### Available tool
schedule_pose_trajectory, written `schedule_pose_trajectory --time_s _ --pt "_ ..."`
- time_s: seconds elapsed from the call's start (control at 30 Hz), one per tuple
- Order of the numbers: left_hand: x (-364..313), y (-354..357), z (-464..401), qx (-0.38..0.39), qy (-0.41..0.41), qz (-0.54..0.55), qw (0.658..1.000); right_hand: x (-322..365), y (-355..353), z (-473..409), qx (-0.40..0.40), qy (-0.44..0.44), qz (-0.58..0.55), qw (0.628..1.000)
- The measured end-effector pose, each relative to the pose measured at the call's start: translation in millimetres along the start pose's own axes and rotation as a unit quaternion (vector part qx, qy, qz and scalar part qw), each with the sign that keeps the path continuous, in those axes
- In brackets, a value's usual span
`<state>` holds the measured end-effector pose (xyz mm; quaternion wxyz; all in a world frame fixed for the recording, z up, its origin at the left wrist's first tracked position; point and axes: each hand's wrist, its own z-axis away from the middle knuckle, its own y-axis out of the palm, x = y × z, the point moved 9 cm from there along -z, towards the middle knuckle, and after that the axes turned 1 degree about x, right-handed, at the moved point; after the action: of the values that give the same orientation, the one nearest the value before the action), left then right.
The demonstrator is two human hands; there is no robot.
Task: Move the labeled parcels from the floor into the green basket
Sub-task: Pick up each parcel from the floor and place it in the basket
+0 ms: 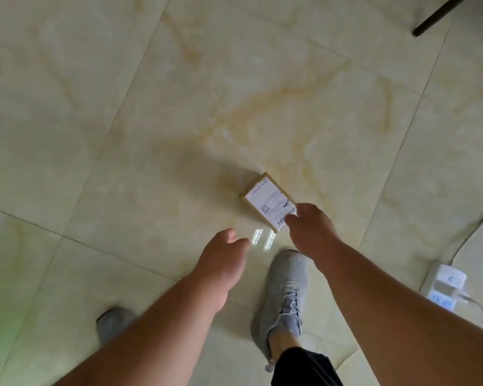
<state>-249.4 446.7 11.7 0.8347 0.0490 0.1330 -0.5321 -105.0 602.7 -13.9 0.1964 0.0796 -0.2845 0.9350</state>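
A small brown cardboard parcel (267,200) with a white printed label on top lies flat on the tiled floor, just ahead of me. My right hand (311,228) reaches down over its near right corner, fingertips at the label's edge; I cannot tell whether they touch it. My left hand (223,256) hangs lower left of the parcel, apart from it, fingers loosely curled and holding nothing. The green basket is not in view; only a faint green blur shows at the left edge.
My two grey shoes (283,296) stand on the pale marbled floor tiles (151,107) below the hands. A white power strip (445,286) with a cable lies at the right. A dark furniture leg (441,15) crosses the top right corner.
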Motion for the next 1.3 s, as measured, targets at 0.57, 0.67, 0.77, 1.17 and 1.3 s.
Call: schedule_pose_trajectory --time_s 0.57,0.67,0.77,1.17,1.3 --pt "2 53 -89 -0.052 0.006 0.123 0.991 10 19 -60 0.097 -0.094 0.096 0.986" --pt "-5 25 -56 -0.054 0.032 0.109 0.992 33 24 -30 0.108 -0.114 0.089 0.984" --pt "-12 -10 -24 -0.068 0.062 0.105 0.990 64 37 3 0.120 -0.133 0.094 0.979" --pt "28 -195 85 -0.149 0.106 0.178 0.967 196 148 149 0.152 -0.236 0.155 0.947" --pt "55 -273 129 -0.168 0.130 0.221 0.952 245 204 210 0.164 -0.273 0.180 0.930"
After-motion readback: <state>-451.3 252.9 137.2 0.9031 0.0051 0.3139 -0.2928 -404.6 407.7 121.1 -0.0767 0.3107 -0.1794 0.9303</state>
